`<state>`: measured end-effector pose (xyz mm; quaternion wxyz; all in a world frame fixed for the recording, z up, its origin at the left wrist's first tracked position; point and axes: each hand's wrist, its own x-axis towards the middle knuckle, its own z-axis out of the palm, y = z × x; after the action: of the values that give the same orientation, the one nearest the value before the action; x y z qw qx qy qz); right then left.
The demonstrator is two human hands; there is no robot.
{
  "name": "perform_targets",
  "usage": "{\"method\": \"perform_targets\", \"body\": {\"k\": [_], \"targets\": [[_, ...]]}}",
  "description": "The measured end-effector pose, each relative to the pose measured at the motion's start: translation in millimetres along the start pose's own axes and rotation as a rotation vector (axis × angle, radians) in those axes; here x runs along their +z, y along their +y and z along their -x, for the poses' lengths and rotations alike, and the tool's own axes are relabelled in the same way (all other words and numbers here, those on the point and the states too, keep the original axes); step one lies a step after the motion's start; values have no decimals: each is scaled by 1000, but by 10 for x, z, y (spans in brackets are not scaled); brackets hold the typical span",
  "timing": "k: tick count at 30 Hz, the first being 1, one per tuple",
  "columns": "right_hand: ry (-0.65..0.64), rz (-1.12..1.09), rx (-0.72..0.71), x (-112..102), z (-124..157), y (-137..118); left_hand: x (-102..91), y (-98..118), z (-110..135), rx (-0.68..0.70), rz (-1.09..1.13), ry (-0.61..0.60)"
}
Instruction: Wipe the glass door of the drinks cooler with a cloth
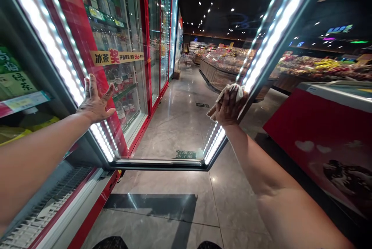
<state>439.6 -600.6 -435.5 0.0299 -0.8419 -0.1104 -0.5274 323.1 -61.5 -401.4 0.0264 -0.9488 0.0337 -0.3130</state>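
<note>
A swung-out glass fridge door (162, 165) with bright LED strips along both sides stands in front of me. My left hand (97, 99) is spread on the door's left side, fingers apart, touching the lit frame and glass. On the opposite side, my right hand (229, 107) presses a crumpled pale cloth (214, 112) against the glass beside the right LED strip. The fingers are closed over the cloth and cover much of it. Across the glass at left runs a yellow sticker strip (101, 58) with Chinese lettering.
Shelves of packaged goods (20, 82) sit at my left above a white floor grille (43, 210). Red-framed drink fridges (148, 47) line the aisle beyond. A red chest freezer (314, 136) stands at right. Produce stands (215, 70) are farther back; tiled floor (186, 187) lies below.
</note>
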Motion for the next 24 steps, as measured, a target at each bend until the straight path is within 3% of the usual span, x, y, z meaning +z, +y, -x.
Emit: {"method": "perform_targets", "body": {"k": [4, 9, 12, 16, 19, 24], "targets": [[-75, -73, -60, 159, 224, -109, -3, 19, -5, -19, -7, -19], [-89, -115, -59, 49, -105, -180, 14, 16, 11, 11, -12, 20], [-61, -142, -53, -2, -199, -346, 39, 8, 20, 34, -24, 36], [-125, -174, -258, 29, -22, -601, 67, 4, 26, 25, -24, 39], [-159, -175, -365, 17, -60, -671, 89, -4, 34, 17, -24, 35], [-72, -157, -255, -23, -315, -794, 147, -21, 63, 18, -34, 32]]}}
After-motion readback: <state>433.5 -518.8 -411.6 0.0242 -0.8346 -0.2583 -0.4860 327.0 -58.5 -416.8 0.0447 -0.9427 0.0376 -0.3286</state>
